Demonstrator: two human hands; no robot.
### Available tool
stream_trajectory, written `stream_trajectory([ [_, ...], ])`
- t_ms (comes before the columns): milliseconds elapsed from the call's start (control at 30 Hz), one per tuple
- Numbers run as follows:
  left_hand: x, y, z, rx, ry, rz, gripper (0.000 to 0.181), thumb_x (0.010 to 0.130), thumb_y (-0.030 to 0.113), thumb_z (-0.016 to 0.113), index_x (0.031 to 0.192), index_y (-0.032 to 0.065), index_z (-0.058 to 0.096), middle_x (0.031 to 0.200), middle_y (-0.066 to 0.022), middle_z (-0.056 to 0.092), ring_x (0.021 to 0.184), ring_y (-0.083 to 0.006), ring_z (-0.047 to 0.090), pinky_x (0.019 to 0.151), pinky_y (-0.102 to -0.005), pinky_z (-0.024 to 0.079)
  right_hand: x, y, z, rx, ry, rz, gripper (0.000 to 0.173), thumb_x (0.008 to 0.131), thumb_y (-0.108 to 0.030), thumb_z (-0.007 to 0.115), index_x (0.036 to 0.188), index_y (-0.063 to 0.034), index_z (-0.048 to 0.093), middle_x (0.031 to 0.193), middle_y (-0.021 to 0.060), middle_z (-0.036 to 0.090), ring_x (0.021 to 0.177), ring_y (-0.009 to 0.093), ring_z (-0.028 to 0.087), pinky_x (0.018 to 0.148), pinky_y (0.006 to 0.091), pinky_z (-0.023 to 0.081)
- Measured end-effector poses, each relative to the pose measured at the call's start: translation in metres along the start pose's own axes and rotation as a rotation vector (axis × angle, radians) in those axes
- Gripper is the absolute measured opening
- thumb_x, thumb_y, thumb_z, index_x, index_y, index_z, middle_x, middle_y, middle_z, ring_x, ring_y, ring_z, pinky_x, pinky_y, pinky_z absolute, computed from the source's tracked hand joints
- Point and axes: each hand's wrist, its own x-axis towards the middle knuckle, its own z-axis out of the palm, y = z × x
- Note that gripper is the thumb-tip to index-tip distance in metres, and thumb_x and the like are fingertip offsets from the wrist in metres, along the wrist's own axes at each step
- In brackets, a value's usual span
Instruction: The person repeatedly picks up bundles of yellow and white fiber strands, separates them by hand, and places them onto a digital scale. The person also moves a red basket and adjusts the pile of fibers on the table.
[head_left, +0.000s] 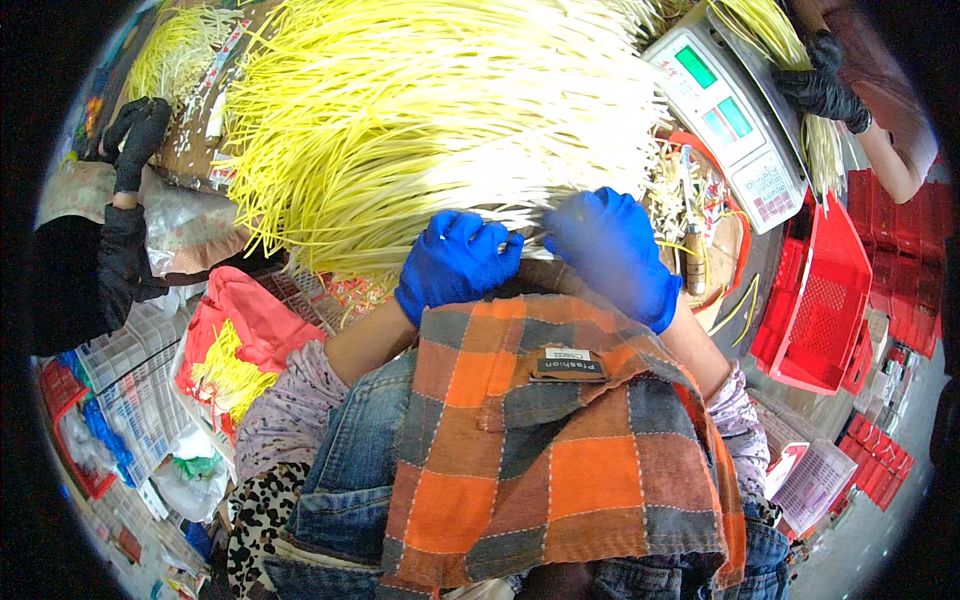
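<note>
A large heap of yellow chives, yellow at the left end and white at the right, covers the table before me. My left hand, in a blue glove, rests at the heap's near edge with its fingers curled; whether stalks are inside it cannot be told. Just to the right, my right hand, gloved in blue too and blurred, is at the white ends with bent fingers, its grip hidden. Right of it, a wooden-handled knife lies on a round board among cut stalk ends.
A digital scale stands at the back right, where a co-worker's black-gloved hands hold a bundle. Another co-worker's black-gloved hands are at the far left. Red baskets stand right; a red bag and crates are at left.
</note>
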Motion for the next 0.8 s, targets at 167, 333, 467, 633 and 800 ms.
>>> stream_trajectory([
  [167, -0.003, -0.002, 0.002, -0.038, 0.081, -0.040, 0.032, 0.077, 0.022, 0.069, 0.109, 0.0254, 0.069, 0.105, 0.0021, 0.062, 0.093, -0.0210, 0.059, 0.075, -0.0399, 0.045, -0.025, 0.007, -0.002, 0.224, -0.011, 0.055, 0.013, 0.083, -0.026, 0.072, 0.090, -0.0153, 0.071, 0.076, 0.0072, 0.061, 0.072, 0.030, 0.060, 0.060, 0.0439, 0.047],
  [333, 0.009, -0.016, -0.023, -0.179, -0.015, -0.255, 0.050, 0.084, 0.039, 0.073, 0.127, 0.0166, 0.067, 0.116, -0.0047, 0.064, 0.102, -0.0285, 0.057, 0.088, -0.0445, 0.045, -0.010, 0.011, -0.017, 0.266, 0.235, 0.162, 0.019, 0.084, -0.021, 0.073, 0.102, -0.0155, 0.072, 0.078, 0.0091, 0.065, 0.072, 0.032, 0.062, 0.062, 0.0427, 0.049],
  [467, 0.030, -0.029, -0.024, -0.076, 0.037, -0.343, 0.048, 0.085, 0.032, 0.073, 0.130, 0.0149, 0.065, 0.113, -0.0051, 0.063, 0.099, -0.0293, 0.056, 0.088, -0.0438, 0.043, 0.018, 0.009, -0.006, 0.112, 0.259, 0.141, 0.023, 0.084, -0.025, 0.071, 0.105, -0.0158, 0.072, 0.091, 0.0077, 0.067, 0.082, 0.031, 0.063, 0.068, 0.0433, 0.051],
  [633, 0.030, -0.037, -0.001, -0.009, -0.002, -0.307, 0.034, 0.085, 0.026, 0.072, 0.117, 0.0170, 0.070, 0.100, -0.0044, 0.064, 0.093, -0.0276, 0.058, 0.081, -0.0436, 0.044, 0.037, 0.018, 0.009, -0.008, 0.081, 0.039, 0.016, 0.085, -0.024, 0.067, 0.097, -0.0141, 0.067, 0.088, 0.0075, 0.061, 0.083, 0.031, 0.060, 0.068, 0.0430, 0.047],
  [800, 0.028, -0.042, 0.005, -0.032, 0.013, -0.263, 0.024, 0.084, 0.020, 0.069, 0.108, 0.0173, 0.072, 0.091, -0.0040, 0.065, 0.087, -0.0280, 0.060, 0.073, -0.0432, 0.046, 0.005, 0.033, -0.001, -0.013, 0.164, 0.012, 0.011, 0.084, -0.020, 0.066, 0.092, -0.0134, 0.065, 0.084, 0.0093, 0.059, 0.083, 0.032, 0.059, 0.067, 0.0447, 0.045],
])
